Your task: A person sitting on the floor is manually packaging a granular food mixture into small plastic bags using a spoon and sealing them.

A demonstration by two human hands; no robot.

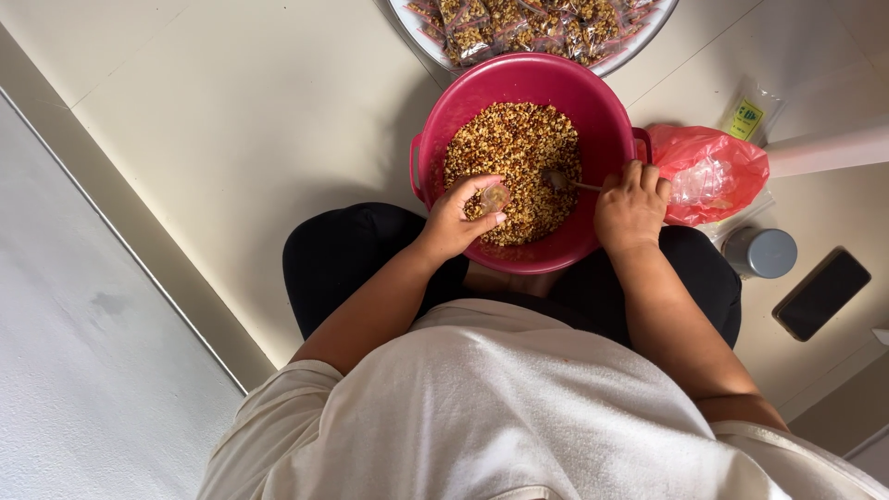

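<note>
I see my left hand (460,218) over the pink bowl (519,79) of grain mix (519,153), fingers clamped on a small clear bag (494,196). My right hand (632,206) rests at the bowl's rim, fingers closed on a spoon (561,181) dipped in the mix. A red bag (718,171) lies just right of the bowl, a tray (639,42) of filled packets beyond.

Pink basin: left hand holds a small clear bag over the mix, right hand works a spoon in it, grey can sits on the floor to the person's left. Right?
One error: the grey can is on the person's right, beside the dark phone. The head view shows it. The rest holds: left hand holds the small clear bag over the mix in the pink basin, right hand works the spoon.
</note>
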